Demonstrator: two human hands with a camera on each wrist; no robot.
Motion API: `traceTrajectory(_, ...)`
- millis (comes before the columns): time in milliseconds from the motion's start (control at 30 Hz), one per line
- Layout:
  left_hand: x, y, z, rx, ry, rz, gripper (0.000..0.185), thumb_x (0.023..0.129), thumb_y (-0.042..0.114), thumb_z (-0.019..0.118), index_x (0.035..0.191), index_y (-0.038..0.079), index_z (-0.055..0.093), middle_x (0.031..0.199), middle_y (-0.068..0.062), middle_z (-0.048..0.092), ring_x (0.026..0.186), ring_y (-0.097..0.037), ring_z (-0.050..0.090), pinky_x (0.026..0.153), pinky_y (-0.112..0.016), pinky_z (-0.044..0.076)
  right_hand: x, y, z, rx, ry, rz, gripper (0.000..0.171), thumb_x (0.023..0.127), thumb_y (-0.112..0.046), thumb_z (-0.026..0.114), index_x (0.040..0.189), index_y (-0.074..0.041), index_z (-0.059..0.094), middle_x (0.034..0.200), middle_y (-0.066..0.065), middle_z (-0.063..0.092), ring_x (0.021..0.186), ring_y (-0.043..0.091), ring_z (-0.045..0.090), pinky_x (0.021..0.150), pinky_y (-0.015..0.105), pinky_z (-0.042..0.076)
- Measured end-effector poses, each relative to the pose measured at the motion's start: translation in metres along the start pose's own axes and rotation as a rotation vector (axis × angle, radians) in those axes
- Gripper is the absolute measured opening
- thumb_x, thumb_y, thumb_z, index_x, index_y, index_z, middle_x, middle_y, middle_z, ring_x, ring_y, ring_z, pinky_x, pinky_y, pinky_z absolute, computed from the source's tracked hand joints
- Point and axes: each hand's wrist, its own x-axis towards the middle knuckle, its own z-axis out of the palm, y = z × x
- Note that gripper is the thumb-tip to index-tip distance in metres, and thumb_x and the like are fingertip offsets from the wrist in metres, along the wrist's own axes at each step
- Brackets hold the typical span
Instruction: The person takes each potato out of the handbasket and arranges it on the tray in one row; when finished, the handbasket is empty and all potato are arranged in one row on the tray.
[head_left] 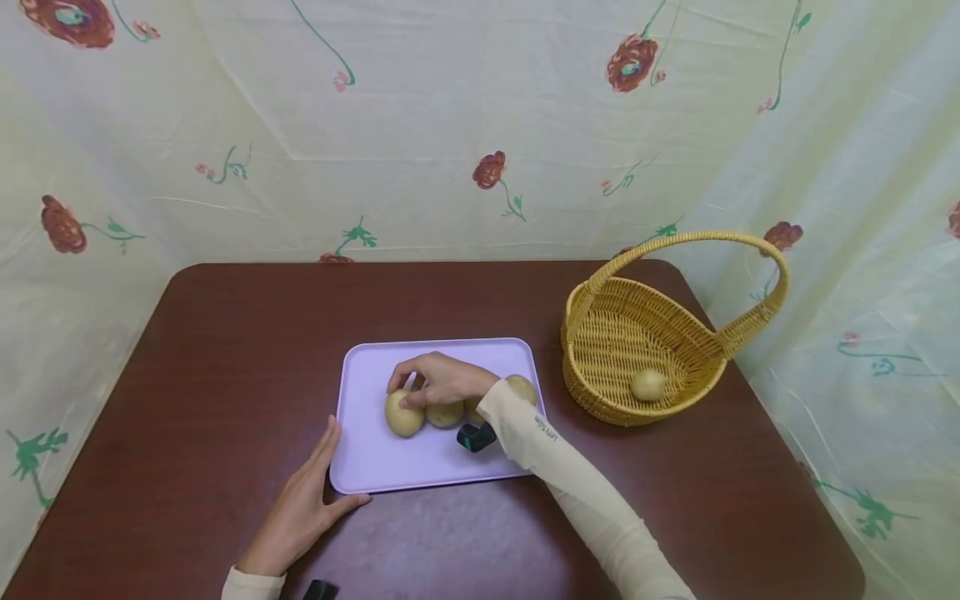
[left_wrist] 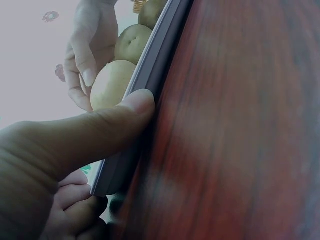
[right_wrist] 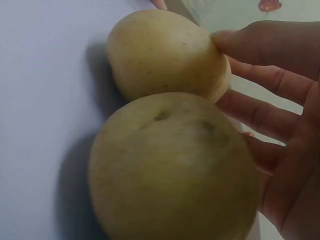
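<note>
Several potatoes lie in a row on a lilac tray. At the row's left end, my right hand holds a potato between thumb and fingers; this potato appears to rest on the tray. A second potato sits beside it, and the right forearm partly covers others, including the potato at the right end. My left hand spans the tray's near left corner with straight fingers along the side. Its thumb touches the near rim.
A yellow wicker basket with a tall handle stands right of the tray, with one potato inside. The brown table backs onto a floral curtain. A black wrist device hangs under the right wrist.
</note>
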Motion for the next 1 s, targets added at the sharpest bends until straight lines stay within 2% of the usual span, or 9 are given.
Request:
traceTrajectory(433,0.0004,0.0005,0.0012,-0.002,-0.016,-0.022,0.105,0.062,0.036,0.078,0.142,0.012,0.014,0.147,-0.009,0.014,0.127,-0.029,0.028,0.090,0.001,0.003,-0.0024,0.0097,0.0025,0.007,0.013,0.009,0.026,0.086,-0.021,0.058,0.111,-0.019,0.057,0.102,-0.003,0.057,0.086,0.006,0.058,0.079,0.020,0.041)
traceTrajectory(600,0.0002,0.0004,0.0013,-0.002,-0.007,-0.008,0.105,0.062,0.037,0.077,0.142,0.011,0.015,0.147,-0.009,0.015,0.127,-0.029,0.029,0.090,0.001,0.003,-0.0026,0.0095,0.0041,-0.003,0.004,0.036,0.033,0.080,-0.028,0.065,0.111,-0.023,0.056,0.102,-0.010,0.057,0.086,0.005,0.057,0.078,0.019,0.042)
traceTrajectory(767,0.0000,0.0004,0.0017,-0.005,-0.006,-0.004,0.104,0.063,0.038,0.077,0.142,0.011,0.015,0.147,-0.010,0.015,0.127,-0.029,0.028,0.091,0.001,0.003,-0.0028,0.0056,0.0063,-0.021,-0.002,0.052,0.046,0.070,-0.024,0.075,0.112,-0.021,0.056,0.101,-0.011,0.057,0.083,0.007,0.055,0.074,0.018,0.043)
traceTrajectory(1000,0.0003,0.0002,0.0018,-0.007,-0.003,-0.003,0.105,0.062,0.037,0.078,0.142,0.010,0.016,0.147,-0.011,0.016,0.128,-0.029,0.028,0.091,0.001,0.003,-0.0063,0.0019,0.0071,-0.130,0.009,0.026,0.044,0.068,-0.023,0.076,0.108,-0.019,0.058,0.095,-0.008,0.058,0.076,0.005,0.054,0.069,0.016,0.042)
